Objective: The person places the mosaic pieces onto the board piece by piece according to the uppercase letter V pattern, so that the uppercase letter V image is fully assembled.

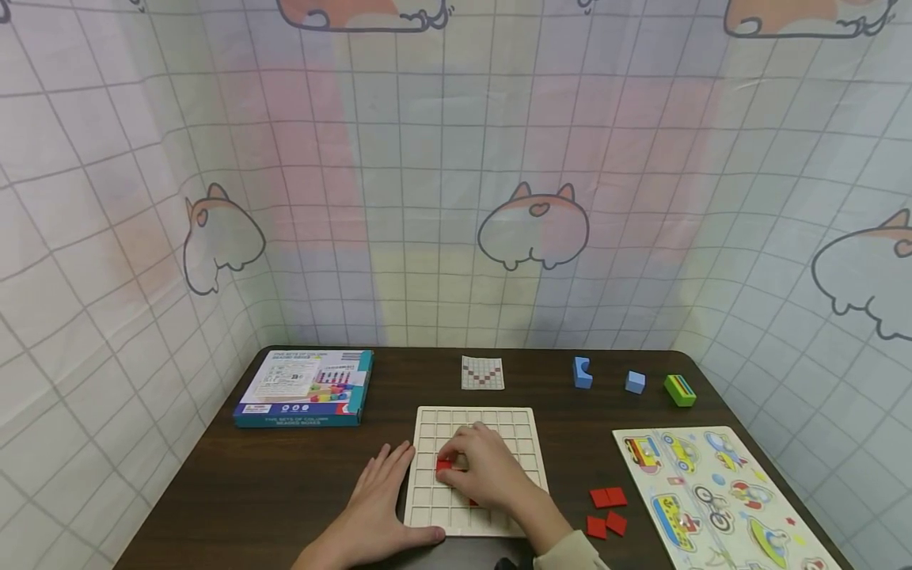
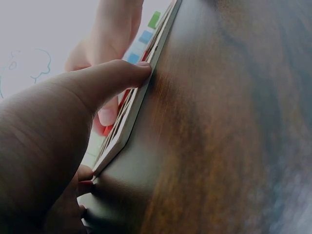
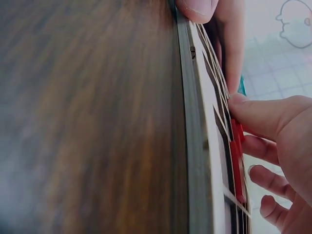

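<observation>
A white grid board point(image 1: 499, 419) lies at the middle of the dark table. My right hand point(image 1: 456, 463) rests on it, fingers curled, pinching a red square tile point(image 1: 444, 465) over a cell at the board's left-middle. In the right wrist view the red tile point(image 3: 237, 146) sits at my fingertips point(image 3: 243, 105) on the board point(image 3: 204, 126). Another red tile point(image 1: 473, 502) peeks out under that hand. My left hand point(image 1: 385, 495) lies flat on the table beside the board's left edge; its thumb point(image 2: 122, 73) touches the board's rim point(image 2: 131, 117).
Three loose red tiles point(image 1: 608, 497) lie right of the board, beside a vehicle puzzle point(image 1: 712, 499). At the back are a pattern card point(image 1: 482, 372), two blue blocks point(image 1: 582, 372), a green block point(image 1: 680, 390) and a box point(image 1: 305, 388). Curtain walls enclose the table.
</observation>
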The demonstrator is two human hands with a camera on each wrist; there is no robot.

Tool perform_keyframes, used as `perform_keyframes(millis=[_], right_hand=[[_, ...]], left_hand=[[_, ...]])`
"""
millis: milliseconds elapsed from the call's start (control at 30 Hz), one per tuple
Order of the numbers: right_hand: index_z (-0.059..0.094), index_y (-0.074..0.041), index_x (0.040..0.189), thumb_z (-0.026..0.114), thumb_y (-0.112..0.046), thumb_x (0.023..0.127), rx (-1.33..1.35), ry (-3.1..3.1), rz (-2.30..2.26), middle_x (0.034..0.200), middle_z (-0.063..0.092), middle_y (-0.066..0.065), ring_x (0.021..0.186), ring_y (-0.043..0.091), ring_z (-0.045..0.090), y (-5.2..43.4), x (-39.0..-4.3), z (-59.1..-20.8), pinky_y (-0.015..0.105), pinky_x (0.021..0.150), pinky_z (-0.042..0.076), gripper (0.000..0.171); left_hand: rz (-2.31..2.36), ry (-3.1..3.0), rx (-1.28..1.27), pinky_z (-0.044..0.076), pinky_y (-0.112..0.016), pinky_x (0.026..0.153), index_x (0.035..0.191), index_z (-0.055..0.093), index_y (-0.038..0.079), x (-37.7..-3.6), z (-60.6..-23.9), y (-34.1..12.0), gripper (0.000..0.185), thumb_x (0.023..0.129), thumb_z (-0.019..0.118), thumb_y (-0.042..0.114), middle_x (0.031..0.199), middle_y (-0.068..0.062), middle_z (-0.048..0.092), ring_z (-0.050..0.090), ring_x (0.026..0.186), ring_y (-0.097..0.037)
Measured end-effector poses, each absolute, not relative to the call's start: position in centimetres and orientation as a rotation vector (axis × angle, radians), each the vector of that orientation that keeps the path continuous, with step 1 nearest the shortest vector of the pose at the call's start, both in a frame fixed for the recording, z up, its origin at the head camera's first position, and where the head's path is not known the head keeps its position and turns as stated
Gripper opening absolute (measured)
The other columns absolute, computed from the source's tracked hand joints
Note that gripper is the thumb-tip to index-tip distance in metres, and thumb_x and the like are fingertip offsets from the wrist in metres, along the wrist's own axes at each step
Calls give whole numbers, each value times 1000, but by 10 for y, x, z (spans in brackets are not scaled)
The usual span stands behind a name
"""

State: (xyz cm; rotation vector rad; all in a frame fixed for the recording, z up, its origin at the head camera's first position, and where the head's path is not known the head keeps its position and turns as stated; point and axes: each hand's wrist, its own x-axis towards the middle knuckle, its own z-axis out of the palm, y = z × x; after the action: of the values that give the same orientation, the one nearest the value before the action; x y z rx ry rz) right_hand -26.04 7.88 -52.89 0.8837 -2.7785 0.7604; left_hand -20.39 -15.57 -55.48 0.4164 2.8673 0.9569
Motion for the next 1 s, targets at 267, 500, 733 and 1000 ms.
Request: perform_keyframes(millis=[267, 500, 733, 1000], right_hand=[[86, -28, 107, 87, -36, 94, 841, -2833, 801, 106, 74, -15, 97, 6, 54, 72, -268, -530, 36, 94, 51, 15], [86, -26, 105, 89, -31, 94, 837, -2830, 835, 104, 74, -13, 96, 7, 54, 70, -270, -528, 35, 89, 52, 13], [85, -25, 105, 89, -31, 93, 862, -2819, 845, 105, 75, -12, 100, 9, 58, 73, -268, -530, 40, 98, 54, 13], [86, -23, 108, 89, -31, 95, 873, -2813, 820, 108, 75, -10, 102, 10, 59, 76, -268, -529, 43, 105, 54, 15]], left_hand=[[972, 2858, 410, 11, -75, 137, 177, 31, 14, -205, -555, -156, 139, 72, 83, 89, 184, -9, 29, 13, 174, -44], [960, 2869, 422, 12, -75, 136, 176, 32, 13, -204, -554, -155, 139, 72, 84, 88, 184, -10, 30, 13, 174, -45], [959, 2863, 415, 11, -73, 137, 177, 30, 14, -203, -553, -155, 138, 73, 83, 89, 185, -9, 29, 12, 174, -43], [954, 2864, 415, 11, -74, 137, 177, 30, 15, -204, -553, -156, 138, 73, 83, 89, 185, -8, 29, 12, 174, -43]])
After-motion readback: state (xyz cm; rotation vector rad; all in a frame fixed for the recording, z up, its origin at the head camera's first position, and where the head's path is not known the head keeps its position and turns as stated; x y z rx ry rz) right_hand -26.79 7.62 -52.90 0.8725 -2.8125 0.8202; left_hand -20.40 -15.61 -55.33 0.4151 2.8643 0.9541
